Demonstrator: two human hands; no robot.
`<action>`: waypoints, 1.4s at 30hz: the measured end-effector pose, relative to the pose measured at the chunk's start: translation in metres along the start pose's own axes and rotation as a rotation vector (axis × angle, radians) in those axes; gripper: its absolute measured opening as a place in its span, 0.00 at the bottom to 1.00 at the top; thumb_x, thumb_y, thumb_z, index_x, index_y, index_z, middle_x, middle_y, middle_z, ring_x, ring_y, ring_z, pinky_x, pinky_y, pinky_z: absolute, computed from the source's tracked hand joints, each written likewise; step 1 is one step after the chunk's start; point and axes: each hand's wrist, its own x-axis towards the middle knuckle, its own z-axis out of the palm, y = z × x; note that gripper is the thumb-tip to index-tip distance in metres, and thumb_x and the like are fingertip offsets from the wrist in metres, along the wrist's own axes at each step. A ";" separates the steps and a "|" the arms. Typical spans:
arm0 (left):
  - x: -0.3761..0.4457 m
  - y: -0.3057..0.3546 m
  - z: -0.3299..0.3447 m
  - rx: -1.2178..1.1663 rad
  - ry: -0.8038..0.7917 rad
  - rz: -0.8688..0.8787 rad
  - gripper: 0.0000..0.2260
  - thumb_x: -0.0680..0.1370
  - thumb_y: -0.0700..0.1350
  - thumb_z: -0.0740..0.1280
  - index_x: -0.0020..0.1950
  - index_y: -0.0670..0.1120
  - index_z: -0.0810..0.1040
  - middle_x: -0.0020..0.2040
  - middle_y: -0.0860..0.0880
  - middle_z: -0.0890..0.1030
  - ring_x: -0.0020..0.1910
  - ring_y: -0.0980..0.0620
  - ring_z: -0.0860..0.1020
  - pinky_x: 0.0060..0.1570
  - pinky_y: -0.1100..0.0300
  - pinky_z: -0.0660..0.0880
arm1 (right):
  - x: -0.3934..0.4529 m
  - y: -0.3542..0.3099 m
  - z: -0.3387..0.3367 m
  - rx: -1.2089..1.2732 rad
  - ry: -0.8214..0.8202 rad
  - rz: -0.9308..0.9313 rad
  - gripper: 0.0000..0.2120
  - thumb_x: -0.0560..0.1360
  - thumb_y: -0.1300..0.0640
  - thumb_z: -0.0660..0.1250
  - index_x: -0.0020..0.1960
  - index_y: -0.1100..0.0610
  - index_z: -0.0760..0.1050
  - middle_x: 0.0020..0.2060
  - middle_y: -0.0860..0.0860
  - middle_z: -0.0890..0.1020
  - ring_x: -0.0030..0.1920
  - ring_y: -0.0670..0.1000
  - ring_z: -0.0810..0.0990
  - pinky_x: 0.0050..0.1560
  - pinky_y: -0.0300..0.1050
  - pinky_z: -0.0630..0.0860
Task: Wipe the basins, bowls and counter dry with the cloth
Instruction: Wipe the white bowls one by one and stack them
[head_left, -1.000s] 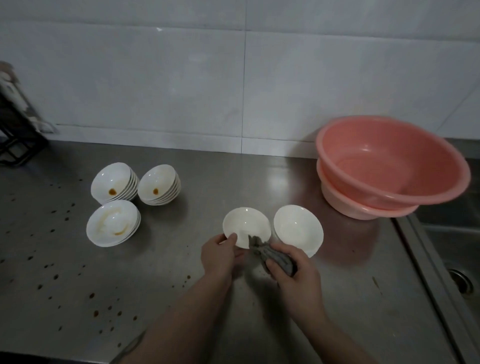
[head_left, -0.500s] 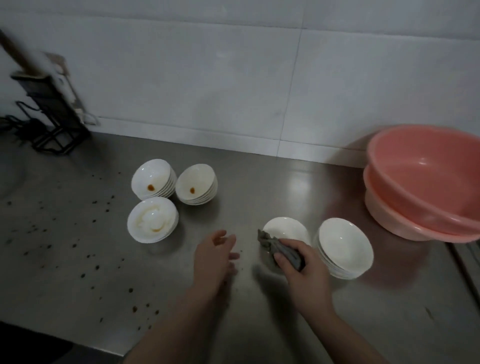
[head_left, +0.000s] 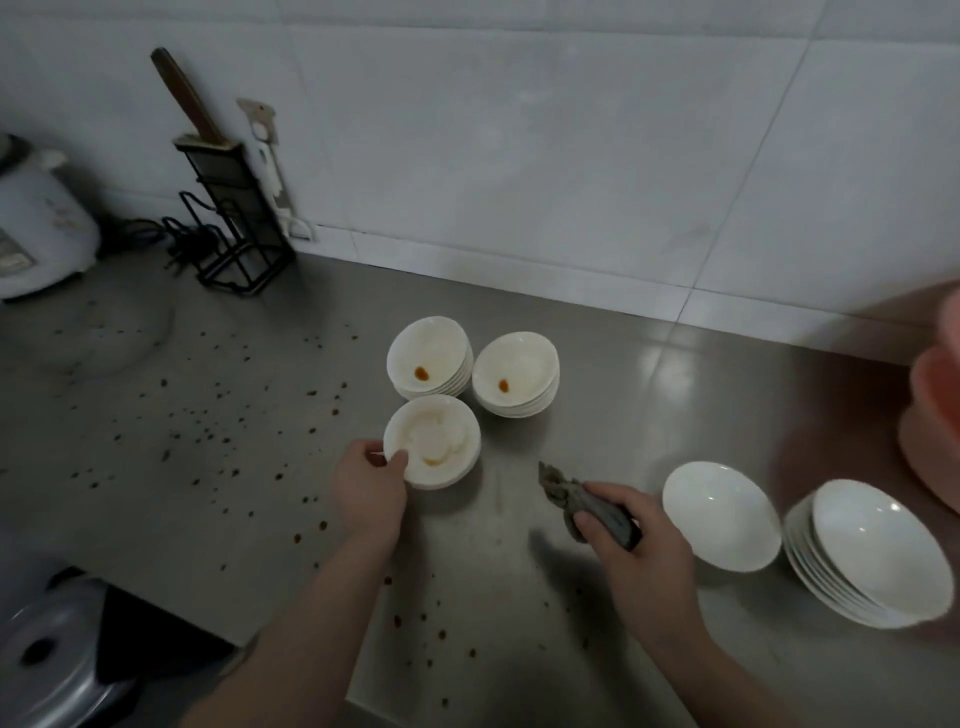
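Note:
My left hand (head_left: 370, 491) pinches the near-left rim of a white bowl (head_left: 434, 447) with a smeared inside, the front one of three bowl piles. Behind it stand two stacks of white bowls (head_left: 430, 358) (head_left: 517, 371), each with a brown drop in the top bowl. My right hand (head_left: 636, 561) grips a bunched grey cloth (head_left: 579, 501) above the steel counter (head_left: 649, 374), to the right of that bowl. A single clean white bowl (head_left: 722, 517) and a stack of clean bowls (head_left: 867, 558) lie at the right. The pink basins (head_left: 935, 415) show only at the right edge.
Brown droplets (head_left: 218, 421) speckle the counter's left and front. A black knife rack (head_left: 231, 202) with a wooden handle and a white rice cooker (head_left: 36, 223) stand at the back left. A metal pot lid (head_left: 47, 660) sits at the lower left, below the counter edge.
The view swung left. My left hand left the clean bowl, reached left and took the rim of the smeared bowl. My right hand lifted the cloth off the clean bowl.

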 end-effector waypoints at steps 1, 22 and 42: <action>0.001 0.001 -0.001 0.023 0.011 0.020 0.07 0.74 0.44 0.70 0.50 0.45 0.77 0.44 0.49 0.79 0.43 0.50 0.78 0.39 0.59 0.69 | -0.001 0.001 -0.001 0.007 0.000 0.005 0.17 0.70 0.61 0.74 0.47 0.40 0.78 0.46 0.38 0.81 0.48 0.43 0.80 0.50 0.34 0.74; -0.215 0.005 0.036 -0.177 -0.560 0.062 0.09 0.76 0.42 0.69 0.50 0.55 0.77 0.43 0.53 0.84 0.42 0.55 0.82 0.43 0.49 0.81 | -0.031 0.024 -0.111 -0.099 0.066 -0.075 0.14 0.71 0.57 0.73 0.55 0.47 0.77 0.49 0.39 0.80 0.50 0.41 0.78 0.51 0.39 0.74; -0.280 -0.022 0.064 -0.017 -0.483 0.186 0.11 0.77 0.39 0.65 0.57 0.49 0.82 0.48 0.55 0.82 0.48 0.55 0.79 0.46 0.65 0.72 | -0.065 0.078 -0.123 -0.765 -0.628 -0.343 0.09 0.63 0.51 0.71 0.43 0.47 0.85 0.39 0.47 0.78 0.41 0.53 0.78 0.38 0.39 0.64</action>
